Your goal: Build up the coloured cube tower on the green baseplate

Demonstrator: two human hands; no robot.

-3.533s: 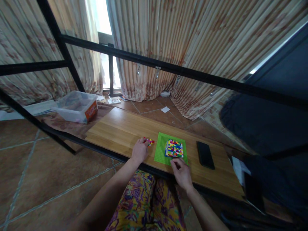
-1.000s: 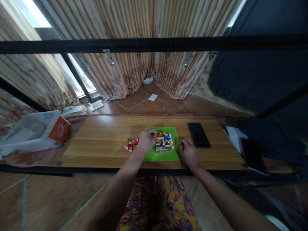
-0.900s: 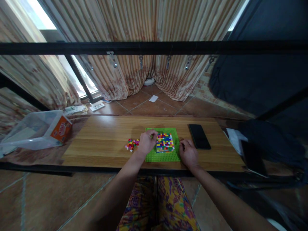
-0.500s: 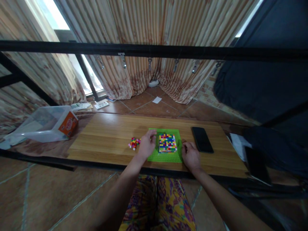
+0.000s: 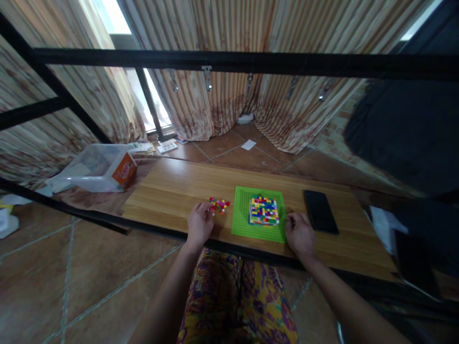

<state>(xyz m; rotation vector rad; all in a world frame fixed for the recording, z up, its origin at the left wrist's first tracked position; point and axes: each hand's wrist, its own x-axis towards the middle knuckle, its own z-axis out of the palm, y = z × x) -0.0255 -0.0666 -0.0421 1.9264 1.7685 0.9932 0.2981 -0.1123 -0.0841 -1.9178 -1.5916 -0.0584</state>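
The block of small coloured bricks [image 5: 264, 210] sits flat on the green studded baseplate [image 5: 241, 220], a little to the right of its middle, with a green margin showing all round; its top is a mix of yellow, red, blue, green and white. Just beyond the baseplate's left edge lies a loose pile of bricks [image 5: 220, 206], mostly red and pink with a few yellow and white. The left hand [image 5: 200, 225] is at the near left side of that pile, its fingers bent and reaching to the outermost bricks — whether they pinch one, I cannot tell. The right hand [image 5: 300, 235] rests at the right edge of the baseplate, fingers curled in with the thumb close to the forefinger; whether anything is between them is too small to tell. A black phone [image 5: 321, 211] lies flat just beyond the right hand, on the same wood-topped bench [image 5: 172, 191]. Past the bench's left end stands a clear plastic box [image 5: 124, 171] with an orange label. Below are the person's patterned trousers [image 5: 238, 296] — yellow and purple — and, across the far side, striped curtains [image 5: 229, 28] behind a black rail [image 5: 229, 62].
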